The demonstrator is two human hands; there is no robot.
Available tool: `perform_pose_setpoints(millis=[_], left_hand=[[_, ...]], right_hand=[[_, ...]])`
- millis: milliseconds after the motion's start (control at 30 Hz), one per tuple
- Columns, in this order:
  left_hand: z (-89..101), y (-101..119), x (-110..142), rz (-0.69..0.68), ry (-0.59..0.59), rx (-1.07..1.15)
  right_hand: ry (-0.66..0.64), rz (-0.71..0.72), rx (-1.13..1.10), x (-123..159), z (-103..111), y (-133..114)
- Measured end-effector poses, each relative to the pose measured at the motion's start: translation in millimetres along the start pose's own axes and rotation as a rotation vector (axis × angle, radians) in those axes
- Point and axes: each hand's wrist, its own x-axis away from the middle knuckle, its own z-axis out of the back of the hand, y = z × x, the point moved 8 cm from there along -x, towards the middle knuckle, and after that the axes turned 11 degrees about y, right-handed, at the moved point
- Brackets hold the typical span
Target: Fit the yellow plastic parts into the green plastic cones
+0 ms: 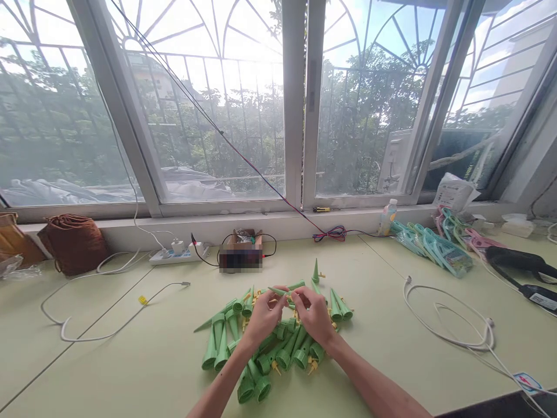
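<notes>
A heap of green cone-shaped plastic spikes (pixel 270 342) with small yellow parts lies on the pale green table (pixel 130 360) in front of me. My left hand (pixel 263 316) and my right hand (pixel 315 316) meet above the heap, fingers pinched together on one green spike (pixel 285 290) held level between them. One single green cone (pixel 315 271) stands upright just behind the heap.
On the sill side: a white power strip (pixel 178 253) with cables, a small box (pixel 243 244) with red and black wires, a brown bag (pixel 73 242) at left. At right lie teal and pink clips (pixel 435 244), a bottle (pixel 387 217), white cables (pixel 452 331) and a black device (pixel 522 267).
</notes>
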Motion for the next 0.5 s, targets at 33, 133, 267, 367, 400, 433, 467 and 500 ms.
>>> perform_pose_setpoints(millis=[33, 133, 267, 367, 400, 433, 467, 500], left_hand=[[1.0, 1, 0, -0.017, 0.007, -0.025], [3.0, 4, 2, -0.056, 0.024, -0.100], [3.9, 8, 3, -0.108, 0.043, -0.182], [3.8, 10, 4, -0.154, 0.046, -0.235], [3.7, 11, 4, -0.170, 0.047, -0.251], [3.6, 12, 4, -0.186, 0.046, -0.265], [3.3, 13, 4, -0.202, 0.045, -0.278], [3.0, 14, 5, -0.217, 0.044, -0.288]], right_hand=[[-0.003, 0.002, 0.001, 0, 0, 0], [-0.004, 0.006, 0.008, 0, -1, -1], [-0.004, 0.002, 0.021, 0, -1, 0], [-0.009, -0.002, 0.028, 0, -2, 2], [-0.007, -0.002, 0.032, 0, -2, 2], [-0.005, -0.001, 0.038, 0, -2, 3], [-0.002, 0.000, 0.043, 0, -2, 3], [0.002, 0.001, 0.048, 0, -2, 3]])
